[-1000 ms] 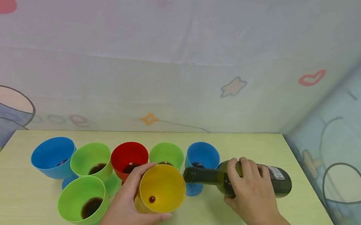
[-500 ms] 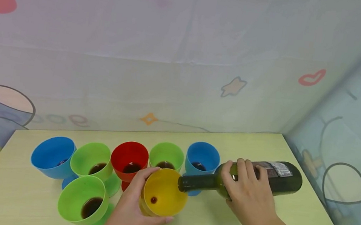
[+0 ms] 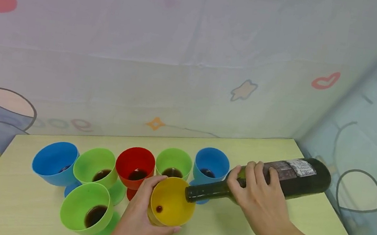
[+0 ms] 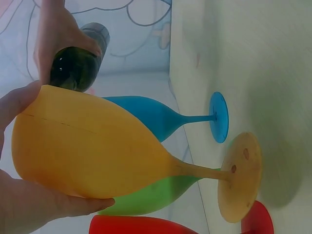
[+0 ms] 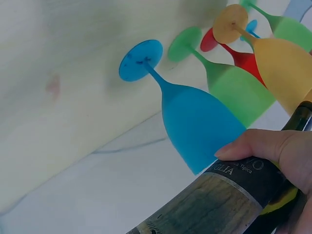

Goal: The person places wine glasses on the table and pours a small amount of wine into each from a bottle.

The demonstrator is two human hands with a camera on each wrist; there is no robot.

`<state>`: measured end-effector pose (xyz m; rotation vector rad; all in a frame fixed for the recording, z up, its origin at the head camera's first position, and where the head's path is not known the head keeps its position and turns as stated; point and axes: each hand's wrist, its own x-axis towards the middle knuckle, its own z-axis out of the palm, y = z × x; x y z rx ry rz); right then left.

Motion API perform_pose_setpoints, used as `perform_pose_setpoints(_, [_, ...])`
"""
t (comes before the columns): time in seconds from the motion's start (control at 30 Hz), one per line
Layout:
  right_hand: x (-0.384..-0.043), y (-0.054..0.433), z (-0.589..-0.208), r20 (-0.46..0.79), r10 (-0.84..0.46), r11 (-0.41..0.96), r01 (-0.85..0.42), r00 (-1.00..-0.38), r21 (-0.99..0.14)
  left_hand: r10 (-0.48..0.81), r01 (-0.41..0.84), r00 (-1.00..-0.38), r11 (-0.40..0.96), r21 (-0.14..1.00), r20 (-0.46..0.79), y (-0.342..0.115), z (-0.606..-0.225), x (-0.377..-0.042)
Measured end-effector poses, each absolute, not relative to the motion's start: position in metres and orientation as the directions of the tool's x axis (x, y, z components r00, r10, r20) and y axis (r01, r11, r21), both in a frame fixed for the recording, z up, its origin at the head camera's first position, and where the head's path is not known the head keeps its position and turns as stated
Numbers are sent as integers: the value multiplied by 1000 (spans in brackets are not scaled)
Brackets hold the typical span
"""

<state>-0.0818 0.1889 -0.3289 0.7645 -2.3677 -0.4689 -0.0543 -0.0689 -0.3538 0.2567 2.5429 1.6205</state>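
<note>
My left hand (image 3: pixel 143 215) grips a yellow plastic wine glass (image 3: pixel 177 205) round its bowl, fingers on one side and thumb on the other. A small dark red drop shows at the bottom of its bowl. In the left wrist view the yellow glass (image 4: pixel 92 141) shows its stem and round foot. My right hand (image 3: pixel 263 202) holds a dark green wine bottle (image 3: pixel 295 175) round its shoulder, tilted with the base raised. The bottle's mouth overlaps the right side of the yellow glass's rim. In the right wrist view the thumb lies across the bottle's label (image 5: pixel 224 190).
Behind stand a blue glass (image 3: pixel 55 163), a green glass (image 3: pixel 94 164), a red glass (image 3: pixel 135 164), another green glass (image 3: pixel 174 159) and a second blue glass (image 3: pixel 212 162). A nearer green glass (image 3: pixel 80 206) stands at left. Dark liquid shows in them. A printed cloth (image 3: pixel 196 55) backs the table (image 3: pixel 259 146).
The bottle's base has risen to the right and its mouth has come over the yellow glass's rim. The left hand and yellow glass have shifted slightly right and nearer.
</note>
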Motion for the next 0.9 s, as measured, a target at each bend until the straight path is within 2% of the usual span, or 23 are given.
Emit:
perform_pose_setpoints(0.27, [-81, 189, -322, 410, -639, 750, -411, -651, 518, 205, 75, -979, 423, 903, -15, -68, -355, -54])
perform_pose_setpoints(0.53, [-82, 186, -317, 415, -656, 733, -403, -630, 548, 203, 120, -979, 416, 902, 37, -68, -359, -53])
perform_pose_setpoints(0.9, [-81, 185, -312, 382, -665, 718, -408, -642, 563, 210, 114, -977, 407, 907, 29, -69, -359, -53])
